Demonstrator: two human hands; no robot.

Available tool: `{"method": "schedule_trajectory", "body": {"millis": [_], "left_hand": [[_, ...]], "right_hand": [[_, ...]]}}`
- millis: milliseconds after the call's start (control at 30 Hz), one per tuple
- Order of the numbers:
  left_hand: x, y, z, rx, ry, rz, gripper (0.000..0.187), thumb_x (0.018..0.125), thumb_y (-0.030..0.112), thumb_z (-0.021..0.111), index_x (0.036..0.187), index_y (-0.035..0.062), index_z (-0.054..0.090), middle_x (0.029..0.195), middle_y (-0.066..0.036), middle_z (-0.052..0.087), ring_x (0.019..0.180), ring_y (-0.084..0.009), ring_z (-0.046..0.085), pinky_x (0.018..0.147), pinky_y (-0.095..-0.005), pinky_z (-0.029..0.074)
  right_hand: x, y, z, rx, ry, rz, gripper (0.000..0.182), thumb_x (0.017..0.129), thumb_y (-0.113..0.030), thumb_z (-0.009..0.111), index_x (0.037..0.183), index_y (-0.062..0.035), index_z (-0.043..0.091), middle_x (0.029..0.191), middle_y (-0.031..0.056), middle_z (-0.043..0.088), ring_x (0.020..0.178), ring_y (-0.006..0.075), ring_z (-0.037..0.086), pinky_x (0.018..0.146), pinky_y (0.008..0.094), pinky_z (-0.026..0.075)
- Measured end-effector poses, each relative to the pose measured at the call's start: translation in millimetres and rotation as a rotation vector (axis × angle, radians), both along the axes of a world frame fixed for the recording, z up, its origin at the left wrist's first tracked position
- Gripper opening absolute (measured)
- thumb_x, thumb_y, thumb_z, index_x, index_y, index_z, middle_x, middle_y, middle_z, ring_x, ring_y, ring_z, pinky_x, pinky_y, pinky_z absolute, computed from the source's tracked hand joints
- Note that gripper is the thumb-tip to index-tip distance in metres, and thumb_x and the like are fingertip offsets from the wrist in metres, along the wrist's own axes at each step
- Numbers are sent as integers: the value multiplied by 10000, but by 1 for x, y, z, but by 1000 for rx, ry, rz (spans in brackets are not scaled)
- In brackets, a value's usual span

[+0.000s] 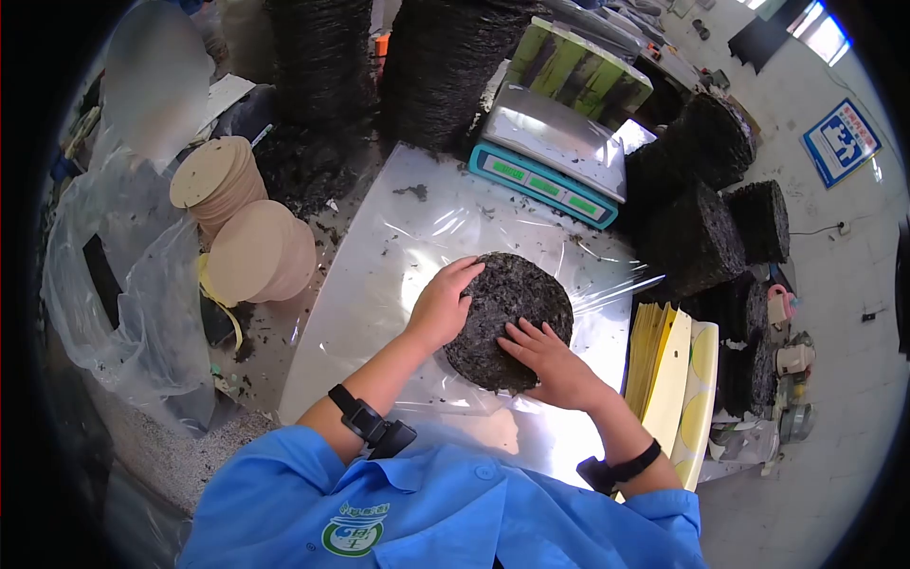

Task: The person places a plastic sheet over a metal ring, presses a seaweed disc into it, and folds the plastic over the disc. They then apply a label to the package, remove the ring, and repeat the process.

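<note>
The dark disc (pixel 512 294) lies on the counter (pixel 365 256), roughly midway between its left and right edges. The left hand (pixel 440 305), open, rests its fingers on the disc's left rim; the right hand (pixel 559 368), open with fingers spread, lies on its near right part. A scale (pixel 550 175) stands at the far right corner.

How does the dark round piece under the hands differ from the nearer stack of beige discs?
The dark piece is blackish and rough; the beige stack is pale and smoother. The left hand and right hand touch the dark piece, while neither touches the beige stack. Both are round.
</note>
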State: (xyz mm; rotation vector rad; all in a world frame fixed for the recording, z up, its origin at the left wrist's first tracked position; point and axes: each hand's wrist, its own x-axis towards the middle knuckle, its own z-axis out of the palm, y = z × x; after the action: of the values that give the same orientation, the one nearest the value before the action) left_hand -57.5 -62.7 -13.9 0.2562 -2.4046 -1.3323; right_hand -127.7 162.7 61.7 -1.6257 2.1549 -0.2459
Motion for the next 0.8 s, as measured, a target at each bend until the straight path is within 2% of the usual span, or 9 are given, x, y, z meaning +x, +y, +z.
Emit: {"method": "schedule_trajectory", "body": {"millis": [33, 133, 200, 333, 400, 533, 600, 733, 800], "left_hand": [[-1, -1, 0, 6, 0, -6, 528, 793, -50, 624, 1305, 63, 562, 1383, -121, 515, 1257, -319, 504, 1069, -389, 418], [-2, 0, -1, 6, 2, -11, 542, 786, -51, 621, 1311, 64, 553, 1374, -136, 517, 1257, -323, 503, 1068, -392, 418], [-2, -3, 6, -13, 6, -13, 558, 781, -49, 617, 1322, 67, 541, 1370, -147, 517, 1258, -327, 502, 1068, -396, 417], [-25, -20, 13, -334, 90, -88, 584, 826, 35, 577, 1397, 41, 457, 1414, -175, 489, 1297, -354, 470, 1088, -410, 399], [-42, -14, 3, -221, -99, -298, 500, 880, 86, 525, 1374, 18, 485, 1417, -174, 495, 1289, -347, 486, 1080, -407, 413], [-41, 1, 0, -473, -161, -311, 510, 906, 156, 499, 1391, 2, 467, 1463, -169, 456, 1331, -315, 462, 1098, -406, 390], [-42, 17, -6, -1063, -163, -108, 568, 914, 176, 479, 1439, -22, 390, 1522, -177, 377, 1394, -297, 388, 1140, -421, 325], [-41, 9, -2, -1071, -171, -195, 576, 933, 180, 437, 1467, -17, 345, 1552, -182, 321, 1440, -289, 317, 1167, -458, 261], [-13, -11, 28, -746, -216, -71, 635, 914, 248, 560, 1461, -1, 355, 1516, -196, 361, 1420, -301, 341, 1165, -467, 257]], "right_hand": [[-3, 0, 6, 14, -71, 5, 916, 748, -432, 773, 1499, -110, 359, 1550, 237, 285, 1456, 404, 224, 1172, 551, 200], [-2, -36, 8, -214, 261, -164, 985, 753, -596, 711, 1524, -126, 318, 1568, 253, 228, 1467, 432, 165, 1177, 565, 150], [-3, -50, -39, -81, 405, -118, 929, 816, -694, 559, 1526, -144, 318, 1574, 251, 213, 1461, 461, 152, 1143, 640, 134], [-3, -54, -51, -65, 404, -113, 894, 851, -727, 458, 1523, -151, 328, 1579, 240, 212, 1461, 465, 150, 1126, 673, 137], [-3, -52, -53, -59, 414, -112, 885, 858, -734, 437, 1523, -159, 334, 1584, 228, 212, 1463, 459, 152, 1126, 675, 139], [-3, -54, -63, 3, 350, -113, 900, 865, -757, 389, 1525, -150, 317, 1583, 225, 201, 1466, 463, 133, 1121, 679, 165], [-3, -56, -64, 91, 326, -101, 894, 862, -760, 387, 1521, -159, 327, 1587, 213, 194, 1468, 462, 123, 1118, 680, 174], [-2, -56, -70, 95, 378, -101, 887, 862, -757, 395, 1531, -181, 302, 1600, 200, 174, 1475, 450, 114, 1121, 672, 178], [2, -58, -64, 136, 395, -113, 885, 866, -750, 401, 1542, -192, 276, 1606, 205, 158, 1477, 446, 113, 1126, 665, 174]]}}
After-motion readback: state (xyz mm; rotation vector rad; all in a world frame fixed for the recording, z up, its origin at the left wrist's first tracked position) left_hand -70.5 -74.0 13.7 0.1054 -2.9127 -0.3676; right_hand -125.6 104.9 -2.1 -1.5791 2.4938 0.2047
